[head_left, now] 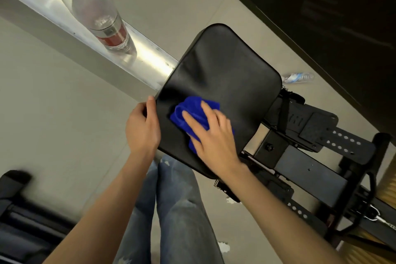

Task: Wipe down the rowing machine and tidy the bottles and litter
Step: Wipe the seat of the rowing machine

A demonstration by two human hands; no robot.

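The rowing machine's black padded seat [222,70] sits on a shiny aluminium rail [147,58]. My right hand [214,137] presses a bunched blue cloth [188,113] flat against the seat's near part. My left hand [142,126] grips the seat's left edge, thumb on top. A clear plastic bottle with a red cap and red label [94,6] stands upright on the rail, farther along to the upper left. A crushed clear bottle with a blue label [297,76] lies on the floor beyond the seat.
Black footrests with perforated straps [334,135] and the machine's frame extend to the right. White scraps of litter [224,246] lie on the grey floor near my jeans. A dark object [17,210] sits at lower left; a dark wall runs along the upper right.
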